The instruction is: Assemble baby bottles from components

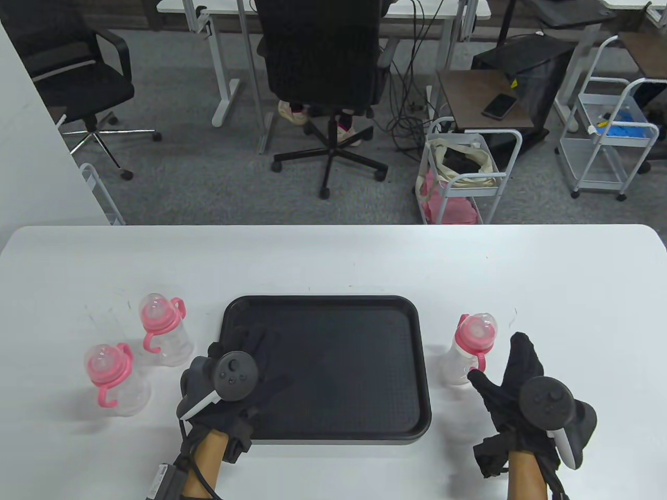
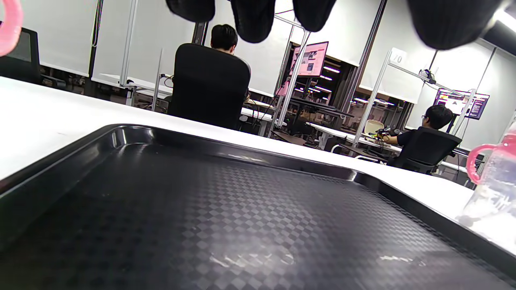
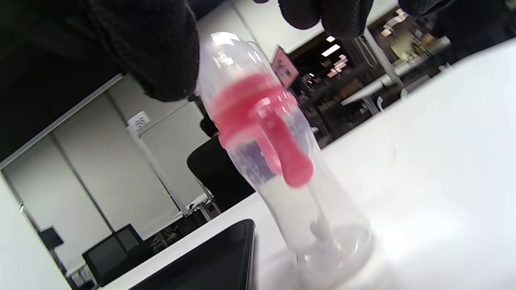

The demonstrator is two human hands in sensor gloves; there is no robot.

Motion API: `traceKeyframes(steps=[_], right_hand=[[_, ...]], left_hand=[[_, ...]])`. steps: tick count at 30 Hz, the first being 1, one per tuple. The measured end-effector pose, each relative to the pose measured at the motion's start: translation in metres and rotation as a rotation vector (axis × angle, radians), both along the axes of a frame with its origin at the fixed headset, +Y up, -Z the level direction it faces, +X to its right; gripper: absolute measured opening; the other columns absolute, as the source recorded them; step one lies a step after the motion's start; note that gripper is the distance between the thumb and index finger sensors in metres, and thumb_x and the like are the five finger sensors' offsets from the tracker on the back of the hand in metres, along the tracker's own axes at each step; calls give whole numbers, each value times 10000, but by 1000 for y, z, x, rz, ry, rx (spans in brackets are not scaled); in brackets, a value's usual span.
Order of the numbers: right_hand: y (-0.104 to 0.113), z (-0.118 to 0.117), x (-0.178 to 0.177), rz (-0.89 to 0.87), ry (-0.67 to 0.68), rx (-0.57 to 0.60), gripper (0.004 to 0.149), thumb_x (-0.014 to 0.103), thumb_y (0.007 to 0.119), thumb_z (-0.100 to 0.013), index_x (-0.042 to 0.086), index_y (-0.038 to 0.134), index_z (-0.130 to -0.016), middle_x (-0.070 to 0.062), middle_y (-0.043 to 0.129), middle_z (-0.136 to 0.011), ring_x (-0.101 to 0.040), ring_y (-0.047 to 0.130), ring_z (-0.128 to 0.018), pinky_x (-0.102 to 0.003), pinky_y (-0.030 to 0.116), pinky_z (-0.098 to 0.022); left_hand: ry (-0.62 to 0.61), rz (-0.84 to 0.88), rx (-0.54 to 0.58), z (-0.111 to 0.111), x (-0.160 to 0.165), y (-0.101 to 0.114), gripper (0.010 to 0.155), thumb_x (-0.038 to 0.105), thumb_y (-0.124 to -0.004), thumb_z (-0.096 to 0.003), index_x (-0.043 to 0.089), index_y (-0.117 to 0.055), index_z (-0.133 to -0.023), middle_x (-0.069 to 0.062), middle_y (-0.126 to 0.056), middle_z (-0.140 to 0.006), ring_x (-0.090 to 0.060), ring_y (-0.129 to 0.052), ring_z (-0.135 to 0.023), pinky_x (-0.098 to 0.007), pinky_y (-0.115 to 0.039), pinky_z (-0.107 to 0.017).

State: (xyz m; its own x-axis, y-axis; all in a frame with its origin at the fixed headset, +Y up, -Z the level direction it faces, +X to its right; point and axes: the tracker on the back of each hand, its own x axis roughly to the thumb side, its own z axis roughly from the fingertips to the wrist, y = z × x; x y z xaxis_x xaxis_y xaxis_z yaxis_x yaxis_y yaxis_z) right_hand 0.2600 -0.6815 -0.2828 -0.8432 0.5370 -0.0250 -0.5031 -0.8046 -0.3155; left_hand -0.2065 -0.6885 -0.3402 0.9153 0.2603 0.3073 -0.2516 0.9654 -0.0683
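Right fingers (image 3: 161, 60): spread and straight, nothing held; in the right wrist view the fingertips hang beside the cap of a bottle, just apart from it as far as I can tell.
Right hand (image 1: 513, 385): over the table to the right of the tray, palm open toward the right bottle (image 1: 469, 349).
Right bottle: upright on the table, just right of the tray, pink collar and handles on, clear cap on; looks fully put together.
Left fingers (image 2: 254, 20): straight, loosely spread, holding nothing; tips hang over the tray floor.
Left hand (image 1: 234, 385): over the tray's near-left corner; contact with the tray cannot be told.
Tray (image 1: 365, 312): black, centre of the table (image 1: 333, 255), nothing lying in it.
Left bottles: one (image 1: 159, 328) farther, one (image 1: 112, 377) nearer, both upright left of the tray, both with collar and cap on.
Step, judged: all three bottles appear assembled and no loose parts show, so the work looks at or near its end.
Next move, judged: if anything remains, likely a check of the right bottle's cap, calling for a light grasp round the body without tipping it.
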Motion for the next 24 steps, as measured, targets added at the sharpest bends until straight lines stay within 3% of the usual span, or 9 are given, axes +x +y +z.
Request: traceKeyframes(steps=[5, 12, 17, 24], right_hand=[[38, 10, -28, 106, 58, 121, 831, 501, 805, -573, 140, 344, -1162, -178, 371, -1203, -547, 406, -1083, -793, 338, -693], [60, -5, -99, 239, 248, 172, 770, 495, 791, -583, 153, 419, -1164, -161, 438, -1209, -521, 387, -1099, -795, 294, -687], [41, -29, -156, 290, 356, 135, 775, 489, 783, -588, 142, 405, -1169, -188, 440, -1208, -522, 385, -1097, -790, 293, -689], [-22, -56, -184, 348, 422, -1, 770, 501, 776, -588, 153, 412, -1171, -204, 384, -1215, -548, 326, -1084, -801, 255, -675]], left_hand=[[7, -25, 11, 0, 1, -2, 873, 767, -656, -489, 380, -353, -1211, -59, -337, -1297, -479, -272, -1176, -800, -257, -718], [-6, -19, 26, 3, 3, 0, 889, 779, -652, -481, 385, -334, -1211, -56, -317, -1298, -483, -254, -1173, -804, -240, -712], [-15, -41, 41, 5, 7, 1, 892, 780, -652, -480, 385, -328, -1211, -58, -316, -1298, -483, -254, -1173, -804, -237, -712], [-25, -98, 44, 3, 14, -4, 894, 781, -650, -479, 385, -324, -1211, -58, -307, -1298, -492, -260, -1168, -808, -237, -709]])
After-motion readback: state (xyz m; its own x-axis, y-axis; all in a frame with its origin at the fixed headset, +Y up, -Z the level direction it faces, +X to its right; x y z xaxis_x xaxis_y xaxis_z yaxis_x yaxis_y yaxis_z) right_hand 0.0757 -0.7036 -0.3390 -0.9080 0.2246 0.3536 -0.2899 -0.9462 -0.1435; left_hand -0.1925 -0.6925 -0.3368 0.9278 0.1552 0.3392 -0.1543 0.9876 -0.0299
